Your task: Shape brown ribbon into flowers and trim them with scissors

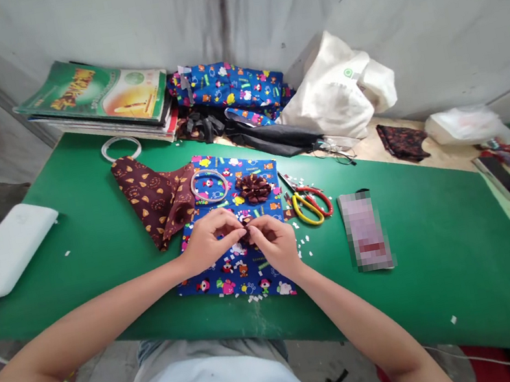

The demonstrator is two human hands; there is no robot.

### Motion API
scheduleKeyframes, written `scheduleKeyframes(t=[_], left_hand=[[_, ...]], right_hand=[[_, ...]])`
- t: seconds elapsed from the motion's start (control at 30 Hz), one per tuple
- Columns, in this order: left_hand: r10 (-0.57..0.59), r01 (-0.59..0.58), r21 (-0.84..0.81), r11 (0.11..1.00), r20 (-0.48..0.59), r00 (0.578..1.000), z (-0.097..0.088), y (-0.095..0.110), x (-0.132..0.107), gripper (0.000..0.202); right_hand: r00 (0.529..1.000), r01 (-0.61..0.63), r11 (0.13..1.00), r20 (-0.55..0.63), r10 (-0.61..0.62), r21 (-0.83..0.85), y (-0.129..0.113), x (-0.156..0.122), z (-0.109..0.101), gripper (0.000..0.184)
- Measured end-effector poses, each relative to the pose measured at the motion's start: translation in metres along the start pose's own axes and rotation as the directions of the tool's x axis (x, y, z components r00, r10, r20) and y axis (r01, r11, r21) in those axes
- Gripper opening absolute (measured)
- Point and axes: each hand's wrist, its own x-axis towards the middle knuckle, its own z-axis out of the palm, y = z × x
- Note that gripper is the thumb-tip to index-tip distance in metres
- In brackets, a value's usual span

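Note:
Over a blue cartoon-print cloth, my left hand and my right hand meet fingertip to fingertip. Both are closed in a pinch on a small piece of dark brown fabric, mostly covered by the fingers. Just beyond them lies a gathered brown fabric flower. A clear ring-shaped coil rests on the cloth behind my left hand. Brown leaf-print fabric is crumpled to the left. Scissors with red and yellow handles lie right of the cloth, blades pointing away.
Stacked books stand at the back left, beside bundled blue cloth and a white bag. A white power bank sits at the left edge. Right of the scissors is a blurred flat item. Small white scraps are scattered around.

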Motion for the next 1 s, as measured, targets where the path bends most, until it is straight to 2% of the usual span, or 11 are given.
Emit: scheduleKeyframes(t=[0.1, 0.37, 0.6, 0.83, 1.0], left_hand=[[0.007, -0.006, -0.011, 1.0, 0.008, 1.0, 0.0007, -0.0006, 0.0009, 0.013], [-0.133, 0.137, -0.085, 0.987, 0.048, 0.99, 0.0023, -0.002, 0.0008, 0.018], [-0.189, 0.191, -0.12, 0.974, 0.029, 0.982, 0.0051, -0.0008, -0.001, 0.019], [-0.25, 0.252, -0.157, 0.955, 0.031, 0.968, 0.0062, 0.0028, -0.0006, 0.019], [-0.272, 0.275, -0.156, 0.949, 0.04, 0.961, 0.0055, 0.0046, -0.0005, 0.018]], right_hand=[[1.0, -0.004, 1.0, 0.003, 0.004, 0.01, 0.0001, -0.0005, 0.0005, 0.017], [1.0, -0.005, 1.0, 0.005, 0.004, 0.028, 0.0023, -0.001, 0.001, 0.016], [1.0, -0.001, 1.0, -0.003, 0.001, -0.002, 0.0021, -0.0017, 0.001, 0.015], [0.999, 0.037, 0.999, -0.011, -0.037, -0.005, 0.0022, -0.0019, 0.0024, 0.013], [0.996, 0.081, 0.994, -0.019, -0.082, -0.076, 0.0014, -0.0022, 0.0031, 0.013]])
